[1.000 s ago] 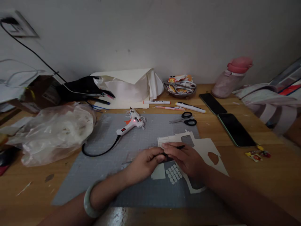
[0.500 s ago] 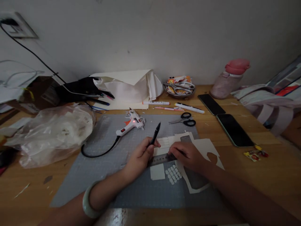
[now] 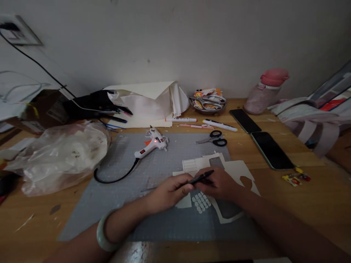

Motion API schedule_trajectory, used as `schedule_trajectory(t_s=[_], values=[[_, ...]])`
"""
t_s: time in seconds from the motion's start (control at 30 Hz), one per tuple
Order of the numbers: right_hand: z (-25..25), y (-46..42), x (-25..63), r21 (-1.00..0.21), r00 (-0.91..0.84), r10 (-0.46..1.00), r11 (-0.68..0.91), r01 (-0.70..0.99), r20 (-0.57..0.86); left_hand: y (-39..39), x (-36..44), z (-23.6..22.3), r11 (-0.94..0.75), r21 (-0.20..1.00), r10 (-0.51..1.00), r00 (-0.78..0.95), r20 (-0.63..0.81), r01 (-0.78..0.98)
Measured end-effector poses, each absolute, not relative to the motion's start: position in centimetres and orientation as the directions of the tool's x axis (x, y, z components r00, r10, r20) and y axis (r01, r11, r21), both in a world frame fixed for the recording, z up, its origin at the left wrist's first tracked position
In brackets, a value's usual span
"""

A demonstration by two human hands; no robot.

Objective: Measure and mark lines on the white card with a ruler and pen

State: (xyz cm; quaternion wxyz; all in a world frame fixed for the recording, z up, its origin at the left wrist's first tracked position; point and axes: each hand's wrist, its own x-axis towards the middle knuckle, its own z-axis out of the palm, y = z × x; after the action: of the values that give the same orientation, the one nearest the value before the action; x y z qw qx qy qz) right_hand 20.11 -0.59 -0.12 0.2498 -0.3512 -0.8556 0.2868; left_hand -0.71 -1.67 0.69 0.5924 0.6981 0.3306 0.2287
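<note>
My left hand (image 3: 175,191) is closed around a black pen (image 3: 201,177), its visible end pointing right across my right hand. My right hand (image 3: 218,182) has its fingers curled in beside the pen; what they grip is hidden. Both hands meet over a cut white sheet (image 3: 245,168) with ruled lines (image 3: 189,165) near its top left. Just below them lie a small white square (image 3: 185,201), partly covered by my left hand, and a cluster of small white rounded pieces (image 3: 201,202). The metal ruler is hidden from sight.
A grey cutting mat (image 3: 115,215) covers the table's middle. On it are a glue gun (image 3: 152,142), its red light lit, and black scissors (image 3: 215,138). Markers (image 3: 219,125), two phones (image 3: 272,150), a pink bottle (image 3: 263,93) and a plastic bag (image 3: 68,153) surround it.
The pen has swung from pointing up to pointing right and lies lower. My left hand has moved right against my right hand, and the ruler seen before is now covered.
</note>
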Motion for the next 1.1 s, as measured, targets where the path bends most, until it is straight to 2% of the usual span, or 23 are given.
schedule_trajectory(t_s=[0.1,0.2,0.33,0.43,0.57,0.67,0.73,0.87,1.0,1.1], values=[[-0.2,-1.0,20.0,-0.686,-0.635,0.735,0.589,0.427,0.237,-1.7,-0.5,0.7,-0.114,0.973,0.67,0.739,-0.072,0.199],[-0.3,-1.5,19.6,-0.675,-0.629,0.726,0.613,0.41,0.279,-1.6,-0.4,0.6,-0.162,0.96,0.678,0.733,-0.06,0.229],[-0.1,-1.9,19.1,-0.71,-0.627,0.742,0.574,0.409,0.238,-1.8,-0.3,0.2,0.004,0.978,0.67,0.725,-0.157,0.208],[0.0,-2.1,19.0,-0.752,-0.613,0.769,0.51,0.418,0.18,-2.2,-0.2,0.0,-0.012,0.976,0.687,0.71,-0.152,0.22],[-0.2,-2.5,18.6,-0.688,-0.528,0.812,0.532,0.493,0.25,-2.5,-0.2,0.4,-0.071,0.977,0.696,0.712,-0.095,0.2],[-0.2,-2.9,18.3,-0.667,-0.531,0.78,0.591,0.454,0.33,-2.8,-0.3,0.8,-0.084,0.982,0.648,0.758,-0.075,0.169],[0.0,-3.1,18.2,-0.665,-0.537,0.76,0.618,0.419,0.367,-3.1,-0.3,0.8,-0.03,0.982,0.621,0.774,-0.127,0.185],[0.3,-3.2,18.3,-0.672,-0.551,0.734,0.641,0.371,0.397,-3.7,-0.1,0.6,0.198,0.963,0.555,0.788,-0.265,0.184],[0.1,-3.0,18.7,-0.706,-0.528,0.736,0.633,0.317,0.423,-3.5,0.0,0.7,0.298,0.951,0.581,0.776,-0.245,0.078],[-0.4,-2.7,19.2,-0.81,-0.419,0.809,0.536,0.238,0.412,-2.8,-0.1,0.2,0.32,0.948,0.65,0.728,-0.217,-0.003]])
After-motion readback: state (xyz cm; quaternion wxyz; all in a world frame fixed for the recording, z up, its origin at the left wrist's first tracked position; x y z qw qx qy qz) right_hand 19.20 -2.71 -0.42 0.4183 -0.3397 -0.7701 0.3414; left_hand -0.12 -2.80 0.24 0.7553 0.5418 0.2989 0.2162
